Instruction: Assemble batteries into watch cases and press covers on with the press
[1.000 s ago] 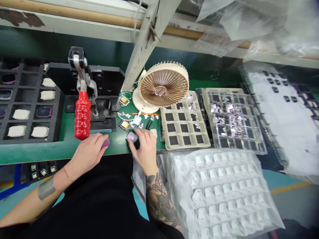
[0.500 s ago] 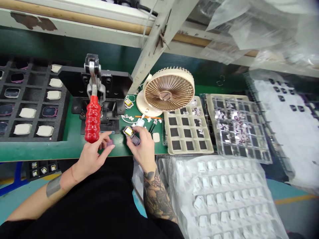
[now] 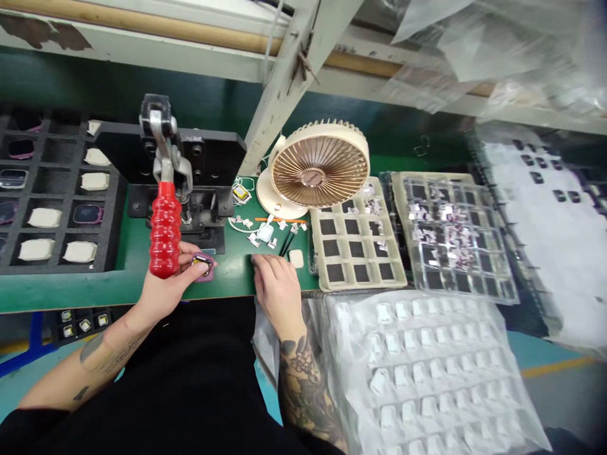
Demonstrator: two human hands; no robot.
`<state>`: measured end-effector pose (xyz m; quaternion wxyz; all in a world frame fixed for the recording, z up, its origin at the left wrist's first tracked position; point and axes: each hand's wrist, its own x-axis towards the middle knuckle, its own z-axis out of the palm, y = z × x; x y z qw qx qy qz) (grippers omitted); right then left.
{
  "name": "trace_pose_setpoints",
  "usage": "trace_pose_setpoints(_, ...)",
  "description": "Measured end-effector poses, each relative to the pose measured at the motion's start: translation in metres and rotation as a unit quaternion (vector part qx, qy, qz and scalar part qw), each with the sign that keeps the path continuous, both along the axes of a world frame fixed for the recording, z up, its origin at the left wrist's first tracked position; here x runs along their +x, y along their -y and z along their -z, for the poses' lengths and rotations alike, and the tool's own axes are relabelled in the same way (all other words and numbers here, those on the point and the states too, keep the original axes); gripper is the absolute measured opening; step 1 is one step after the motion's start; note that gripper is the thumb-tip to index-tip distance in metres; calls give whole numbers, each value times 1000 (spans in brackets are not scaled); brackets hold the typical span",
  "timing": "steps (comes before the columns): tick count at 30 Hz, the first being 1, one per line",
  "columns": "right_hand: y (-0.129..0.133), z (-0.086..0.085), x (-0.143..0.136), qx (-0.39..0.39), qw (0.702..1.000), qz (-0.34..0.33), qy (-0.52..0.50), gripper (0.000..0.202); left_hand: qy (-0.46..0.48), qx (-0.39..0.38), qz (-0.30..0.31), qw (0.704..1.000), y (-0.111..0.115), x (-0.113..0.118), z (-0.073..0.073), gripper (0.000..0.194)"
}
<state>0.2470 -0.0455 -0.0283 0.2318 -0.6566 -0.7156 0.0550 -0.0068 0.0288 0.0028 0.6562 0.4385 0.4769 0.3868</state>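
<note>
My left hand [image 3: 165, 284] grips a purple smartwatch case [image 3: 203, 268] just above the green bench, its thumb across the case. A dark rim and a bit of yellow show inside the case. My right hand [image 3: 277, 287] rests at the bench edge with fingers curled down; a small dark piece peeks out at its fingertips, the rest hidden under the hand. Directly above my left hand stands the red-handled toggle clamp press [image 3: 165, 230]. Beside my right hand lie black tweezers [image 3: 288, 241] and a cream square piece [image 3: 296, 258].
A cream desk fan [image 3: 318, 167] stands behind my right hand, with small white parts and an orange stick [image 3: 265, 220] before it. The foam tray [image 3: 107, 256] at left holds watch cases. Divided trays [image 3: 322, 283] and a plastic-wrapped tray sheet [image 3: 427, 354] are at right.
The yellow-faced watch insert has left my right hand, and yellow now shows in the purple case. My left hand has closed on that case. My right fingers have curled down to the bench.
</note>
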Motion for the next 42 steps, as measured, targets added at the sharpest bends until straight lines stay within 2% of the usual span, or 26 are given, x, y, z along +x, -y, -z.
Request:
trace_pose_setpoints(3,-6,1,-9,77,991,24,-109,39,-71,60,-36,995,-1,-4,4,41)
trace_pose_setpoints(5,-10,-6,-20,113,968,29,-220,41,-79,73,-43,993,-3,-3,9,39)
trace_pose_setpoints(8,-16,-20,-45,122,931,31,-343,34,-11,52,-63,997,-4,3,15,33)
trace_pose_setpoints(11,-17,-26,-70,90,912,6,-401,25,71,19,-64,995,-3,11,17,36)
trace_pose_setpoints(13,-15,-27,-82,74,912,-42,-401,29,87,8,-55,995,-2,13,16,38)
trace_pose_setpoints(16,-14,-26,-84,93,920,-90,-370,45,55,18,-49,997,-1,11,11,42)
trace_pose_setpoints(18,-14,-26,-76,119,927,-70,-348,50,50,15,-30,998,-1,7,9,44)
trace_pose_setpoints(21,-17,-26,-57,139,937,-23,-319,47,95,11,24,995,0,5,6,46)
trace_pose_setpoints(24,-21,-27,-48,144,947,-38,-285,43,133,32,52,989,4,7,6,45)
trace_pose_setpoints(29,-26,-24,-57,143,947,-62,-280,45,145,38,52,987,14,15,7,50)
trace_pose_setpoints(34,-26,-19,-64,156,949,-63,-266,44,148,30,25,988,15,20,3,39)
trace_pose_setpoints(38,-23,-20,-66,112,938,-25,-327,44,126,32,-14,991,13,21,-1,30)
trace_pose_setpoints(40,-23,-20,-67,74,919,-17,-386,41,121,34,-6,992,14,20,-2,31)
trace_pose_setpoints(42,-24,-20,-66,51,902,-23,-427,29,102,41,20,994,13,17,-2,34)
